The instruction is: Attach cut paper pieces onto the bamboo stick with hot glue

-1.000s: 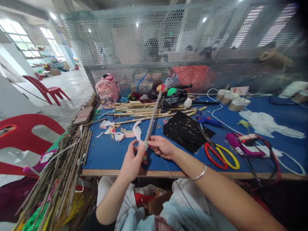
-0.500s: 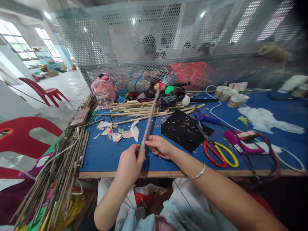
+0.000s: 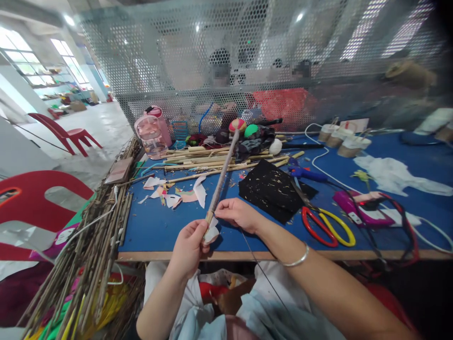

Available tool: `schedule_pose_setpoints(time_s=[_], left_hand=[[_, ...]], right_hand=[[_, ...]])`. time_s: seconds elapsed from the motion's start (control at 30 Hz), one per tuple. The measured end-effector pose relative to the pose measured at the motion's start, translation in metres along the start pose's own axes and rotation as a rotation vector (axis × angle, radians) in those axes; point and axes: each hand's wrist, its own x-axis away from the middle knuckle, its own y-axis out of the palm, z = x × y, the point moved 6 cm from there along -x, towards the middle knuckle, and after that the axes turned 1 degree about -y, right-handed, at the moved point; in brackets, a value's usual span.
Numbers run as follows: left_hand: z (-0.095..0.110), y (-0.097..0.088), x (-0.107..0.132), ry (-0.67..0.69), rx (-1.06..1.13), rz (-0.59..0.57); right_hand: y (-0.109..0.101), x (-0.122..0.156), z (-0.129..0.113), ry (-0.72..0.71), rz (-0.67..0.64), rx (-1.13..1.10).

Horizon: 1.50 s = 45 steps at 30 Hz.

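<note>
A wrapped stick [image 3: 224, 175] slants away from me over the table, with a red and cream ball behind its far end. My left hand [image 3: 190, 243] is closed around its near end, where a pale flap [image 3: 212, 232] sticks out beside the fingers. My right hand [image 3: 238, 215] is closed in a pinch just right of the stick, at a dark thread [image 3: 260, 268] that runs down toward my lap. The fingertips hide the exact spot where thread and stick meet.
Scissors [image 3: 336, 227] with red and yellow handles, a black cloth [image 3: 272, 191] and a blue glue gun [image 3: 307, 174] lie to the right. Paper scraps [image 3: 184, 194] and several pale sticks [image 3: 198, 160] are on the left. Long brown sticks [image 3: 85, 255] overhang the table's left side.
My left hand has turned and shifted slightly down and left, so the pale flap at the stick's near end now shows. The right hand remains by the stick.
</note>
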Motion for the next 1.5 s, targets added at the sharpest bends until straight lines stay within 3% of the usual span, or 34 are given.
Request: schedule_pose_setpoints(time_s=[0.2, 0.3, 0.5, 0.7, 0.9, 1.1, 1.2, 1.37, 1.43, 1.5], left_hand=[[0.004, -0.004, -0.001, 0.101, -0.181, 0.065], [0.004, -0.005, -0.002, 0.099, -0.202, 0.084], [0.008, 0.000, -0.002, 0.079, -0.083, 0.011], [0.004, 0.006, 0.000, 0.037, 0.058, -0.052], [-0.004, 0.011, 0.001, -0.063, 0.248, -0.075], [-0.004, 0.011, 0.000, -0.088, 0.217, -0.080], [0.002, 0.005, 0.003, -0.075, -0.050, -0.047], [0.043, -0.003, 0.025, 0.326, -0.968, 0.251], [0.049, 0.003, 0.031, 0.374, -1.217, 0.284], [0.048, 0.008, 0.031, 0.363, -1.329, 0.261]], right_hand=[[0.002, 0.004, 0.002, 0.069, -0.077, -0.182], [0.000, 0.003, 0.004, 0.081, -0.047, -0.176], [0.000, 0.003, 0.010, 0.125, -0.014, -0.146], [0.006, 0.004, 0.010, 0.177, -0.126, -0.211], [0.007, 0.002, 0.007, 0.114, -0.137, -0.263], [0.005, 0.001, 0.007, 0.068, -0.101, -0.211], [0.004, 0.001, 0.006, 0.066, -0.082, -0.210], [0.003, -0.001, 0.004, 0.072, -0.072, -0.216], [0.004, -0.001, 0.004, 0.072, -0.068, -0.218], [0.004, -0.001, 0.004, 0.072, -0.058, -0.215]])
